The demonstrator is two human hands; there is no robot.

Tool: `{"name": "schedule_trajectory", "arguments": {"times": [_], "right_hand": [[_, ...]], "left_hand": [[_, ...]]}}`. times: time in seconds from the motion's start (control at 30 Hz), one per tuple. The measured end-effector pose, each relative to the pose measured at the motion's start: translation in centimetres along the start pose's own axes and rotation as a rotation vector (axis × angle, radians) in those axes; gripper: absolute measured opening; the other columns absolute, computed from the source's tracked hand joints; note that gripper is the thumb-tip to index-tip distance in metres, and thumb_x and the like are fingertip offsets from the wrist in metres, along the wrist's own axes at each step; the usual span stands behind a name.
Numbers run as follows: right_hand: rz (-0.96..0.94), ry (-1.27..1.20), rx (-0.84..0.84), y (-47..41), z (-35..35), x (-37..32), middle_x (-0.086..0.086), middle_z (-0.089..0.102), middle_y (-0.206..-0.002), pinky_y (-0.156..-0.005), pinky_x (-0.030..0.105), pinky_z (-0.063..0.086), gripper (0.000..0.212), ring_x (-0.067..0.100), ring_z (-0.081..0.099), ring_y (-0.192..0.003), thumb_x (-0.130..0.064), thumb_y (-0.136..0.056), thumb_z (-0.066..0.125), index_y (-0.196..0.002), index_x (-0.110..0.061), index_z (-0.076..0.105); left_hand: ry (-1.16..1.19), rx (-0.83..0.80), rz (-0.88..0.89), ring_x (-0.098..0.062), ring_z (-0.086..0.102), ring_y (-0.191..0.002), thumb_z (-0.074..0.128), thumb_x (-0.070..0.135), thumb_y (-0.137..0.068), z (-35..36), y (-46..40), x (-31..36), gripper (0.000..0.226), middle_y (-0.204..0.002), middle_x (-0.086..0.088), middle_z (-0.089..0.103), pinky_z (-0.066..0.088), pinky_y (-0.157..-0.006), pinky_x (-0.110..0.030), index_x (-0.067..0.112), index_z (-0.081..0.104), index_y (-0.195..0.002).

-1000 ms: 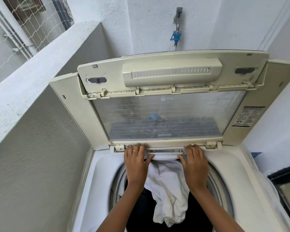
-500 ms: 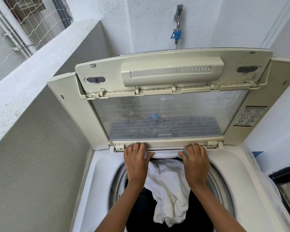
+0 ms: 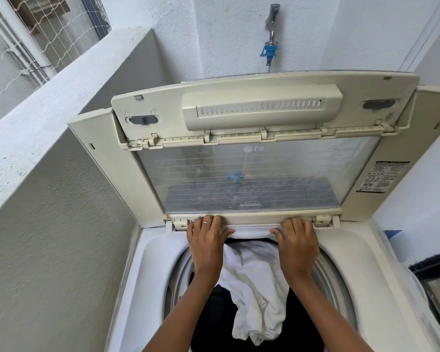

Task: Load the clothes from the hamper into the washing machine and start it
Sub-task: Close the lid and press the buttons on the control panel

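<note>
Both hands, left hand (image 3: 205, 241) and right hand (image 3: 298, 243), gripped the raised lid (image 3: 252, 179) lower edge at 12 o'clock above the white garment (image 3: 257, 283) in the washing machine (image 3: 148, 275) drum.

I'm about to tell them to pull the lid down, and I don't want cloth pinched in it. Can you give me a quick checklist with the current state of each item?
1. Both hands on the lid's near edge: ok. The left hand and right hand have their fingers curled over the lower edge of the folded lid.
2. White garment fully inside the drum: not ok. Its top bunches up right at the lid edge between the hands.
3. Dark clothes below the rim: ok.
4. Washer top free of stray cloth: ok.
5. Hamper emptied: cannot tell, out of view.
</note>
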State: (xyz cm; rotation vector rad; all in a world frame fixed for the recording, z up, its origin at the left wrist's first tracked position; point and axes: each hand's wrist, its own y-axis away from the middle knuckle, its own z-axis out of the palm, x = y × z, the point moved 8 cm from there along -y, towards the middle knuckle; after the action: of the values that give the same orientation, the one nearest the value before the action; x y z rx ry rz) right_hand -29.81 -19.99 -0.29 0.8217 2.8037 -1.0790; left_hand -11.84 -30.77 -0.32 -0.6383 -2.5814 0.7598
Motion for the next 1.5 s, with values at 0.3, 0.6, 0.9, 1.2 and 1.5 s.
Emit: {"name": "schedule_trajectory", "arguments": {"times": [0.3,0.6,0.9,1.2,1.5], "right_hand": [[0.022,0.018,-0.054,0.4,0.4,-0.1,0.006,0.058,-0.077,-0.059,0.036,0.047,0.033,0.026,0.053,-0.075,-0.026,-0.065,0.085,-0.077,-0.009,0.059],[0.016,-0.219,-0.192,1.1,-1.2,0.0,0.008,0.062,-0.097,-0.074,0.035,0.052,0.016,0.028,0.059,-0.091,-0.013,-0.078,0.065,-0.093,-0.008,0.063],[0.151,-0.447,0.089,-3.6,-11.5,-0.3,0.005,0.061,-0.093,-0.072,0.031,0.042,0.029,0.023,0.052,-0.089,-0.018,-0.081,0.041,-0.093,-0.011,0.066],[-0.195,-0.364,0.266,-15.3,-22.8,-9.5,0.010,0.057,-0.111,-0.086,0.038,0.041,0.025,0.027,0.049,-0.105,-0.012,-0.077,0.060,-0.102,-0.011,0.062],[-0.287,-0.202,-0.176,-20.7,-18.9,-11.2,0.005,0.051,-0.137,-0.110,0.039,0.019,0.044,0.025,0.039,-0.131,-0.038,-0.098,0.042,-0.137,-0.018,0.044]], "left_hand": [[0.014,-0.055,-0.008,-0.021,0.049,-0.074,0.054,0.053,-0.082,0.2,0.2,-0.1,0.033,-0.078,0.003,0.056,0.034,-0.080,-0.030,0.020,0.057,-0.084],[0.021,-0.204,0.087,-0.020,0.063,-0.086,0.081,0.012,-0.062,-0.6,1.8,0.3,0.040,-0.094,0.000,0.067,0.046,-0.088,-0.032,0.017,0.065,-0.098],[0.221,0.029,0.105,-0.013,0.053,-0.101,0.050,0.029,-0.083,-11.1,-3.9,4.4,0.027,-0.112,0.007,0.061,0.040,-0.083,-0.029,0.026,0.061,-0.107],[0.288,0.410,0.135,-0.019,0.036,-0.130,0.054,0.026,-0.085,-23.7,-15.8,9.2,0.039,-0.135,0.003,0.051,0.023,-0.106,-0.039,0.022,0.054,-0.124],[-0.012,-0.070,0.105,-0.028,0.058,-0.108,0.026,0.051,-0.099,-20.7,-21.0,6.6,0.050,-0.109,-0.007,0.068,0.035,-0.096,-0.040,0.020,0.063,-0.111]]}}
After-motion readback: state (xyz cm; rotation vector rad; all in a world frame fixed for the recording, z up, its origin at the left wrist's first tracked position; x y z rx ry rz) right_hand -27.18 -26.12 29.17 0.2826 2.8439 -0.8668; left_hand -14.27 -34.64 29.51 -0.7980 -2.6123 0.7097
